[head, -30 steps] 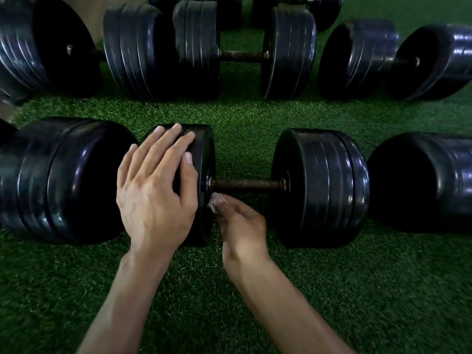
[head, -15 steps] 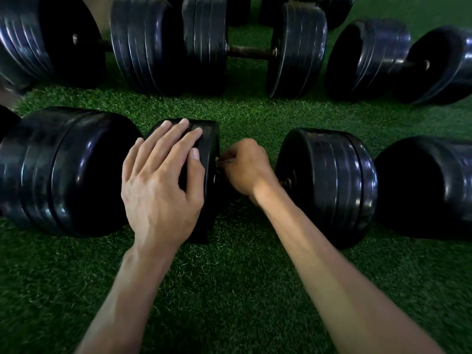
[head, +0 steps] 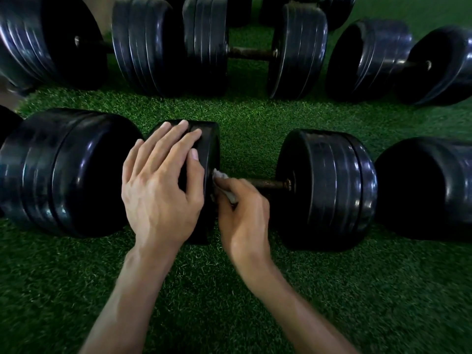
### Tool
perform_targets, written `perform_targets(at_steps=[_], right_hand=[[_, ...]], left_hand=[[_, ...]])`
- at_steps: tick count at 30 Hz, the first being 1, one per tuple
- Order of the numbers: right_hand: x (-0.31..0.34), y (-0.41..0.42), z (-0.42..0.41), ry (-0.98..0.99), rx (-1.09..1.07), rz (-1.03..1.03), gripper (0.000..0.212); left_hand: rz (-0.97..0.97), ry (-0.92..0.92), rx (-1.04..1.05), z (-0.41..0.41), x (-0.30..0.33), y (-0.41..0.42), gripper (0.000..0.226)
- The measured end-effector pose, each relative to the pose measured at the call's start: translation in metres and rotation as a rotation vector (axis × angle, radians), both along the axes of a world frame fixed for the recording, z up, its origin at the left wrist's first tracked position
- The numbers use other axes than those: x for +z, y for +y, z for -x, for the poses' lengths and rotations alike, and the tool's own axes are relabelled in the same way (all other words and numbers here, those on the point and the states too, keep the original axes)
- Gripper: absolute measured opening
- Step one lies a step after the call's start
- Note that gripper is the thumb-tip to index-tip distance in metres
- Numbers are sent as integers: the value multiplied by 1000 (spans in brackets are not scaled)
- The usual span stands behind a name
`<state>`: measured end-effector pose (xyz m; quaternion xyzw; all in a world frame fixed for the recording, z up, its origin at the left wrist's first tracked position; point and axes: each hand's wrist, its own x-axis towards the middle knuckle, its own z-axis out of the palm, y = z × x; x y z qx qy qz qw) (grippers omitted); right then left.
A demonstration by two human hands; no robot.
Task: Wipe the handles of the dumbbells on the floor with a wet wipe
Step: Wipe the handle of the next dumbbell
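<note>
A black dumbbell lies across the green turf in front of me, with a rusty brown handle between its left plates and right plates. My left hand rests flat, fingers straight, on top of the left plates. My right hand grips a white wet wipe wrapped around the left end of the handle, right against the left plates. Most of the wipe is hidden under the fingers.
More black dumbbells lie close by: one at the left, one at the right, and a back row with several more. Green turf covers the floor between me and the dumbbells.
My right hand went from the near side of the handle over its top and back to the near side at the left end, with the wipe. My left hand stayed on the plates.
</note>
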<state>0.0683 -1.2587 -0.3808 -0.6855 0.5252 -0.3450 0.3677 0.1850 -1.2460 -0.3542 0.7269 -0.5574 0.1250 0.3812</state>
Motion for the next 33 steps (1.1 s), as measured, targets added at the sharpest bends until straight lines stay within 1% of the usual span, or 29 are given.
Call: perform_targets(at_steps=[3, 6, 9, 11, 14, 17, 21, 24, 27, 29, 30, 31, 33], right_hand=[[-8, 14, -1, -126, -74, -64, 25], [-11, 18, -2, -245, -102, -162, 25], [-15, 19, 1, -416, -160, -348, 19], [-19, 18, 0, -468, -259, -453, 13], [-22, 7, -11, -581, -396, -623, 14], [-18, 2, -21, -683, -432, -670, 19], [-17, 13, -23, -777, -427, -658, 14], [-11, 20, -20, -760, -424, -606, 14], [8, 18, -15, -768, -299, -509, 16], [24, 3, -9, -699, -202, -406, 16], [31, -8, -6, -607, -162, -361, 17], [36, -22, -3, -465, -130, -324, 16], [43, -51, 6, -112, -94, -304, 14]], left_hand=[[-3, 5, -3, 0, 1, 0, 34], [-1, 4, -10, 0, 1, 1, 34], [0, 4, -13, -1, 1, 2, 34], [-2, 2, -14, -1, 0, 2, 35], [-3, -5, -13, -2, -1, 2, 35], [-2, -4, -16, -2, -1, 1, 35], [11, -10, -9, -1, -2, 2, 35], [11, -14, -4, -1, -2, 2, 35], [6, -13, -4, -2, -2, 1, 35], [3, -15, -10, -3, -3, 1, 36], [2, -14, -10, -3, -3, 1, 36], [4, -14, -8, -3, -3, 1, 36], [12, -17, -4, -3, -3, 2, 36]])
